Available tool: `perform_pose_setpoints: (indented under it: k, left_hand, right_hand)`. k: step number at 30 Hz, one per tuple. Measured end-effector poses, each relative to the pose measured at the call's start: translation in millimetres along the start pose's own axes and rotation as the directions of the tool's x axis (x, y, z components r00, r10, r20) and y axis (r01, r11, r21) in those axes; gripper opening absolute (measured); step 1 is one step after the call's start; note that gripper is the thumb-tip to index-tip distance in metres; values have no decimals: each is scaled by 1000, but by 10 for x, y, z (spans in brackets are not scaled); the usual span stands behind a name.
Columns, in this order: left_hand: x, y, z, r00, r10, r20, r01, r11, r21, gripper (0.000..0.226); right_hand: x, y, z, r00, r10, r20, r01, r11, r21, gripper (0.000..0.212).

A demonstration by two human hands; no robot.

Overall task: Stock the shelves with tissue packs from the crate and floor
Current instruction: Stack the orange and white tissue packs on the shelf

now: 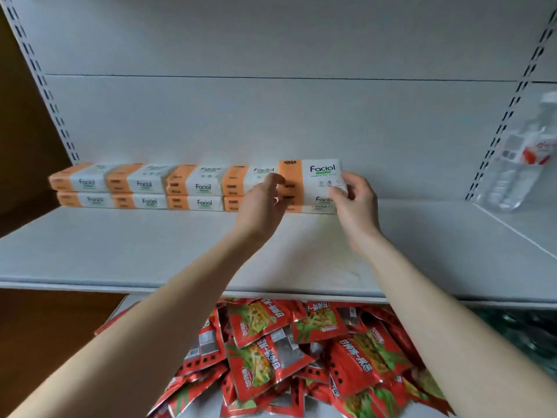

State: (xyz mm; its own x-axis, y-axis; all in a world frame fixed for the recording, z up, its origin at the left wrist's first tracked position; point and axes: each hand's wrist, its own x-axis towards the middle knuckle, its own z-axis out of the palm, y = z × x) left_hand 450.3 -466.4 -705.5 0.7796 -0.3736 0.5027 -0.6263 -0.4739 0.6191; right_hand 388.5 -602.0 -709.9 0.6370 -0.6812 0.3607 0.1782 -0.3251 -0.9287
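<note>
Here, one tissue pack (321, 176) was held at both ends. Its white end was gripped by the curled fingers of the right hand (355, 200). Its orange end was, as it seemed, pinched by the left hand (263, 199), though blur made that grip less certain. The pack was kept tilted, its face to the camera, above a lower pack (313, 208) at the right end of the row (144, 188) at the back of the white shelf (150, 245).

Four stacks of two were counted to the left, so eight packs were already placed. With the lower pack and the held one, ten were counted in all. The task was judged as partly done: shelf space to the right and in front was not yet filled, and the crate and floor were not seen. One water bottle (518, 152) was seen in the next bay. Red snack packets (271, 342), too many to count, were heaped on the shelf below.
</note>
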Motion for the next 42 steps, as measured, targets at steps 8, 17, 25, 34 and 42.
perform_pose_setpoints:
  k: [8,17,25,34,42]
  left_hand:
    - [469,-110,306,998,66,-20,-56,945,321,33]
    - [461,-340,363,988,139,62,-151,834,531,51]
    - [420,-222,283,994,81,79,-109,869,483,60]
    - [-137,-148,-272,984,61,-166,-50,996,73,40]
    - [-1207,-714,-1556,950,-160,-270,160,987,-21,31]
  right_hand:
    - [514,194,157,998,62,16,-61,997,-56,22]
    - [497,415,209,983,128,129,-117,989,-90,42]
    - [411,332,148,994,87,-63,-90,995,-34,39]
    - [-188,-200,449,990,-143,-6,143,982,128,7]
    - [-1571,-635,1550,866,-224,446,121,961,248,15]
